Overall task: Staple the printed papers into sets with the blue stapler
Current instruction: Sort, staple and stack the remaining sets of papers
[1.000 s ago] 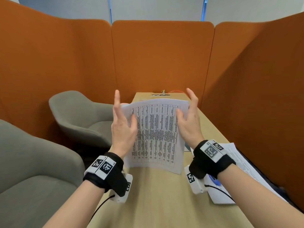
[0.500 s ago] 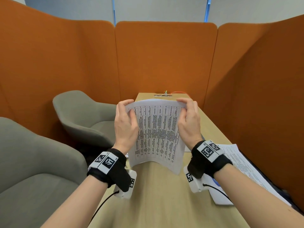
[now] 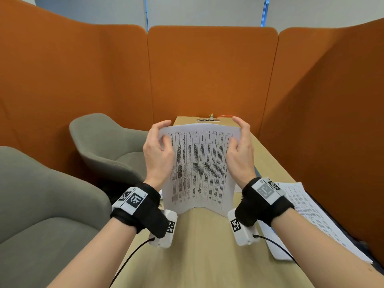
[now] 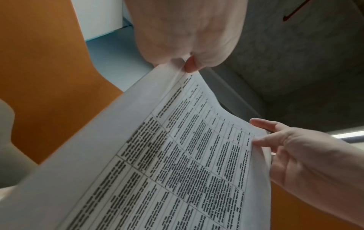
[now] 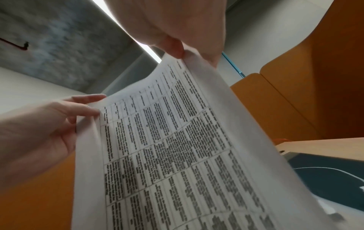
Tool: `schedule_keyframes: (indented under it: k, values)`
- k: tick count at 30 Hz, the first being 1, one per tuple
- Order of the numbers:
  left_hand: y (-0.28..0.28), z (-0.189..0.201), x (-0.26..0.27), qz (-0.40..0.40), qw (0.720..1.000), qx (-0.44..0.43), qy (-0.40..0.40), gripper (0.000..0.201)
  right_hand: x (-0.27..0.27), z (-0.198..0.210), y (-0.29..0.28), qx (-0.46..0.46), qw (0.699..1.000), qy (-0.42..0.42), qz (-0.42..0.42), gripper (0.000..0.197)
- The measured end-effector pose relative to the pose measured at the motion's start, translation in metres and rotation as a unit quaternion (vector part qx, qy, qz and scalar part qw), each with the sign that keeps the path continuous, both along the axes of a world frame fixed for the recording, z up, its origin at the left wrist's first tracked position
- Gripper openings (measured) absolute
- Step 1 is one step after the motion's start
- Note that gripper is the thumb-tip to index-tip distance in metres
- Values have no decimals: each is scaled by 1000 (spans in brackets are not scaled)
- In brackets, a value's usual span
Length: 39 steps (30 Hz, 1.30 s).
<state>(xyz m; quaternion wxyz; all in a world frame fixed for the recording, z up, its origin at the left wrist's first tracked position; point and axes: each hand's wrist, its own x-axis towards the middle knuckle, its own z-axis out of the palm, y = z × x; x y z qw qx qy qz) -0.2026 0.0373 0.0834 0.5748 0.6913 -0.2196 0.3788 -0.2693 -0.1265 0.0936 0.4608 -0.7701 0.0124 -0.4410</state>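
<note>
I hold a set of printed papers (image 3: 200,167) with dense tables upright over the wooden table (image 3: 199,246), its lower edge bowed near the tabletop. My left hand (image 3: 165,132) pinches the top left corner, thumb in front and fingers behind. My right hand (image 3: 236,134) pinches the top right corner the same way. The left wrist view shows the left hand's (image 4: 185,62) pinch on the papers (image 4: 177,163). The right wrist view shows the right hand (image 5: 183,54) pinching the papers (image 5: 177,147). No blue stapler shows clearly in any view.
A second pile of printed sheets (image 3: 307,217) lies on the table at the right, beside a dark flat thing (image 5: 325,179). Two grey armchairs (image 3: 104,146) stand to the left. Orange partition walls (image 3: 212,69) enclose the table. A cable socket (image 3: 207,120) sits at the far end.
A second ago both hands lay with straight fingers along the sheets' sides. The fingers have since curled over the top corners and pinch them; the sheets now bow more.
</note>
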Motion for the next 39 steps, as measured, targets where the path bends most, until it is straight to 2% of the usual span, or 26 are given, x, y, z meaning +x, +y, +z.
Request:
schedule_keyframes:
  k: [3, 5, 7, 9, 13, 17, 21, 23, 26, 29, 31, 33, 36, 39]
  values:
    - [-2, 0, -3, -30, 996, -60, 59, 45, 0, -2, 1, 40, 999, -17, 9, 54]
    - [-3, -2, -5, -62, 988, -105, 98, 49, 2, -8, -2, 113, 993, 16, 31, 50]
    - [-3, -4, -4, -87, 977, -133, 144, 45, 4, -16, -5, 182, 980, 58, 54, 34]
    - [-4, -8, -1, -98, 968, -146, 177, 33, 3, -22, -6, 222, 969, 88, 70, 20]
    - [-7, -26, -2, -88, 972, -103, 194, 7, 2, -34, -6, 235, 962, 110, 89, 19]
    - [-10, -41, -8, -74, 980, -58, 174, 9, 3, -47, -5, 237, 959, 134, 81, 23]
    - [-5, -29, -5, -84, 980, -43, 173, 10, 1, -38, -16, 175, 973, 139, 51, 24]
    - [-2, -32, -3, -112, 968, -20, 222, 14, -4, -38, -27, 147, 970, 188, 54, 23]
    - [1, -54, -1, -145, 931, 37, 333, 26, -16, -66, -37, 176, 933, 307, 69, 23]
    - [0, -86, -1, -188, 869, 89, 448, 40, -30, -105, -39, 201, 901, 377, 80, 32]
    - [-1, -95, -3, -194, 832, 74, 514, 51, -38, -120, -39, 199, 892, 396, 89, 41]
    - [-3, -98, -1, -169, 824, 69, 537, 41, -41, -128, -39, 197, 888, 409, 80, 44]
    - [-8, -102, 2, -114, 834, 50, 538, 29, -45, -134, -37, 205, 878, 424, 82, 44]
    - [-12, -120, 13, -98, 836, 18, 539, 20, -48, -136, -37, 202, 880, 423, 84, 48]
